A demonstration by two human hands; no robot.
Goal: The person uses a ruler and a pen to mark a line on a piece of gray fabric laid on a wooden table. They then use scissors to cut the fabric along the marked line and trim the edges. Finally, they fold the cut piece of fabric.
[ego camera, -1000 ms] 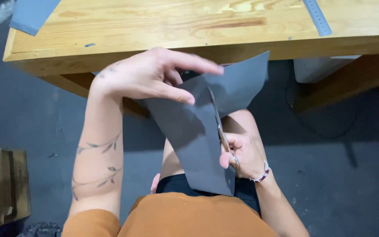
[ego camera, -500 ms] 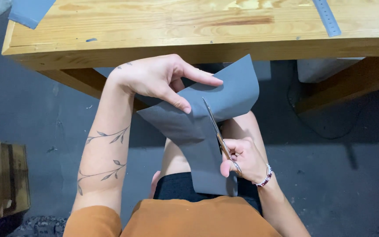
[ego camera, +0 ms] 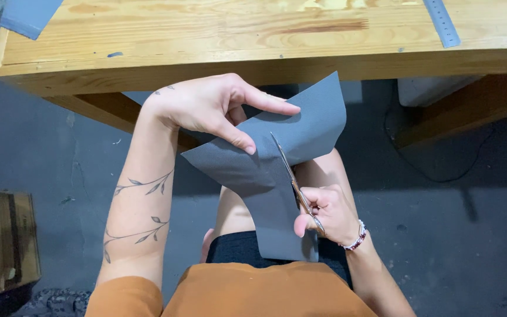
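Grey sheet (ego camera: 265, 176) of stiff paper or thin foam, held in the air over the person's lap, in front of the table edge. Sheet bent; upper right part curls up toward the table, lower strip hangs down to the waist.

Left hand (ego camera: 206, 108) closed on the sheet's upper left part: thumb stretched across the top face, index finger pressing down near the cut line, other fingers curled behind. Forearm carries a leafy vine tattoo.

Right hand (ego camera: 327, 214) gripping scissors (ego camera: 291, 176), fingers closed through the handles. Blades point up and away, lying in a slit that runs through the middle of the sheet; tip sits just below the left index finger. Beaded bracelet (ego camera: 356, 235) on the right wrist.

Wooden table (ego camera: 206, 35) across the top of view, pale pine. On it: a metal ruler (ego camera: 441, 22) at the right, and another grey sheet (ego camera: 27, 14) overhanging the left corner. Cardboard box (ego camera: 7, 240) on the dark floor at far left. Person wears an orange top and dark shorts.
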